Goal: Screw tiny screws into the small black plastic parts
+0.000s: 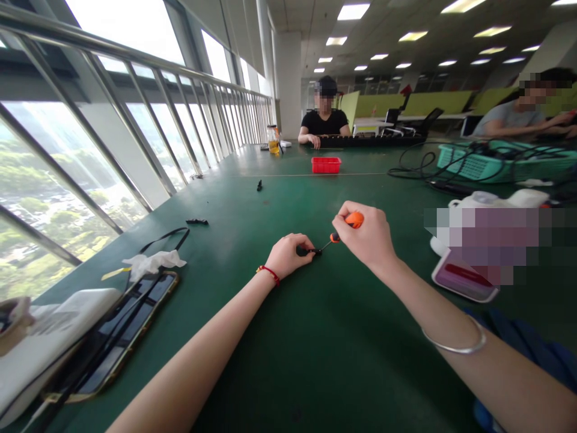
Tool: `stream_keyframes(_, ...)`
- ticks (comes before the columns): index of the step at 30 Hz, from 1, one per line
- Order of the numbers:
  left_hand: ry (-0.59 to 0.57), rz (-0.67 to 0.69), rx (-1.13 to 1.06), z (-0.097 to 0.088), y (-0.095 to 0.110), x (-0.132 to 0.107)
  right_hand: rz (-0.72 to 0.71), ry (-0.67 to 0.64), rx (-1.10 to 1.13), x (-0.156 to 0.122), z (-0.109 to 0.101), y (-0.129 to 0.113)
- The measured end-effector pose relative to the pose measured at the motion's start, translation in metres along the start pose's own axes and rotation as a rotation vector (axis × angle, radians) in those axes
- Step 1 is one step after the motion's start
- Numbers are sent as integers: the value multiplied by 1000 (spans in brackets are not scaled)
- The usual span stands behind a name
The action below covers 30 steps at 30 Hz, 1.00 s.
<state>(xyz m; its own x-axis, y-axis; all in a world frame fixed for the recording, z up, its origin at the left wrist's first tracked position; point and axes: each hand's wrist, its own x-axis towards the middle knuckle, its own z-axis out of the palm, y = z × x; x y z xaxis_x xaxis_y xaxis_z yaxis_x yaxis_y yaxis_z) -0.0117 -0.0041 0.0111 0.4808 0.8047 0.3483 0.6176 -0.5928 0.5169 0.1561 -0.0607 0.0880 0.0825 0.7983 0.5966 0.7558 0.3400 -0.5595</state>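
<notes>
My right hand [367, 233] is closed around the orange and black handle of a screwdriver [355, 220]. Its thin metal shaft slants down to the left, and the tip meets a small black part [315, 251] on the green table [288, 337]. Thumb and fingers of my left hand [291, 255] pinch that black part against the tabletop. The part's exact kind is too small to make out, and the fingers cover its left end. Two similar small black pieces lie farther off, one black piece [197, 222] to the left and another black piece [259, 186] beyond.
A red tray [326, 165] stands ahead, near a seated person [325, 120]. At left lie a phone [130, 331], cables and a crumpled tissue [155, 262]. To the right are a teal basket [478, 165] with black cables and a pink-and-white item [466, 276]. A metal railing [180, 78] borders the left.
</notes>
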Motion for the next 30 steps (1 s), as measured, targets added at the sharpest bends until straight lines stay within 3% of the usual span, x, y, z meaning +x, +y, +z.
stream_keyframes(11, -5, 5, -10, 1, -1, 0, 5, 51, 53, 2, 1, 4)
stream_keyframes(21, -8, 17, -16, 1, -3, 0, 1, 6, 20, 2, 3, 5)
stream_keyframes(26, -8, 21, -16, 2, -5, 1, 26, 77, -72, 1, 1, 1)
stream_keyframes(30, -3, 24, -21, 3, -6, 1, -60, 55, -180, 0, -2, -1)
